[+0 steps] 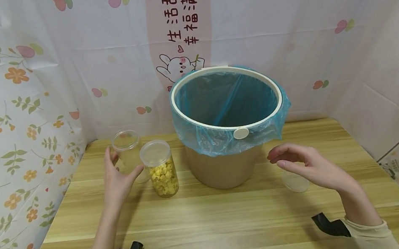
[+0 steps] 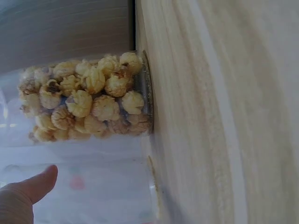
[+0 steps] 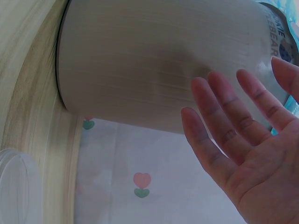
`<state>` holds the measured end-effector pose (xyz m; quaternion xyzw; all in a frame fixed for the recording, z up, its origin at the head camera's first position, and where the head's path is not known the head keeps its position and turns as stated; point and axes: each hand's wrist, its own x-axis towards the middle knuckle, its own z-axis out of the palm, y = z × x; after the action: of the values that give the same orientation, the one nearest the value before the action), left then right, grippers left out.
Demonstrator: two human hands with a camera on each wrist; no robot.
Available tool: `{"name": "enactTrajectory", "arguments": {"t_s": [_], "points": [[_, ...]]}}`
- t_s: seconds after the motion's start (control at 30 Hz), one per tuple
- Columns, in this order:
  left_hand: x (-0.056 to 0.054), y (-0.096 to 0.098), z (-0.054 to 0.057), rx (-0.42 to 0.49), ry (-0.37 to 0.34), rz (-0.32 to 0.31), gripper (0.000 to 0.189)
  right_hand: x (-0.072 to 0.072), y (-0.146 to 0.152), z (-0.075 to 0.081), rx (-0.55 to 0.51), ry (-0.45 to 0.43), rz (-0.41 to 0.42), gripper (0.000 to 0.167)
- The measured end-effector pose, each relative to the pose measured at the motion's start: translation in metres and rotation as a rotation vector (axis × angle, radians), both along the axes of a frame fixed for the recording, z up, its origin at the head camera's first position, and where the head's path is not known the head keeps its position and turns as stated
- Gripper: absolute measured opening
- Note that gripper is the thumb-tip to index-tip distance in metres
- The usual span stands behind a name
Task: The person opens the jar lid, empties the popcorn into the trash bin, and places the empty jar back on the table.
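My left hand (image 1: 117, 178) is at the near side of an empty clear plastic jar (image 1: 126, 149), thumb and fingers spread apart at its sides. In the left wrist view the thumb (image 2: 39, 184) overlaps the clear wall of this upright jar. Just to its right stands a second clear jar, part-filled with yellow popcorn (image 1: 164, 176) and with a translucent top (image 1: 155, 152). My right hand (image 1: 310, 164) hovers right of the bin, fingers loosely bent and holding nothing; the right wrist view shows its palm and parted fingers. A round clear lid (image 1: 295, 182) lies on the table beneath it.
A beige bin (image 1: 224, 167) stands at the back middle of the wooden table (image 1: 214, 233). Its blue plastic liner (image 1: 201, 135) folds over the outside under a white rim ring (image 1: 187, 115). Patterned cloth (image 1: 104, 48) hangs behind and at the left.
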<state>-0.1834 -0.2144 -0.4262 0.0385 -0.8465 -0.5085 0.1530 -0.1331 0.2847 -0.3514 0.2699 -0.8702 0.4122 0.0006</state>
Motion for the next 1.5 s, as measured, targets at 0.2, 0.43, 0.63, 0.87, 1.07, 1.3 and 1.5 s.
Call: {"name": "enactTrajectory", "arguments": {"t_s": [0.2,0.43,0.63,0.87,1.07,1.3,1.5], "points": [[0.015,0.001,0.006,-0.008,0.035,0.041,0.112,0.001,0.000,-0.001,0.006,-0.002,-0.005,0.027],[0.034,0.006,0.013,0.001,0.067,0.048,0.109,0.001,0.001,-0.002,0.003,-0.003,-0.009,0.026],[0.045,0.016,0.011,-0.001,0.169,0.097,0.099,0.001,0.001,-0.003,-0.003,-0.003,-0.004,0.026],[0.050,0.029,0.009,-0.013,0.283,0.108,0.084,-0.001,0.001,-0.002,0.001,-0.001,-0.008,0.026],[0.052,0.037,0.011,0.016,0.241,0.010,0.077,-0.001,0.002,0.000,-0.001,0.006,-0.010,0.026],[0.053,0.046,0.007,0.009,0.157,-0.086,0.086,0.000,0.004,0.003,0.017,-0.001,-0.008,0.027],[0.049,0.054,0.004,-0.002,0.099,-0.117,0.095,0.000,0.006,0.003,0.039,0.001,-0.013,0.026]]}}
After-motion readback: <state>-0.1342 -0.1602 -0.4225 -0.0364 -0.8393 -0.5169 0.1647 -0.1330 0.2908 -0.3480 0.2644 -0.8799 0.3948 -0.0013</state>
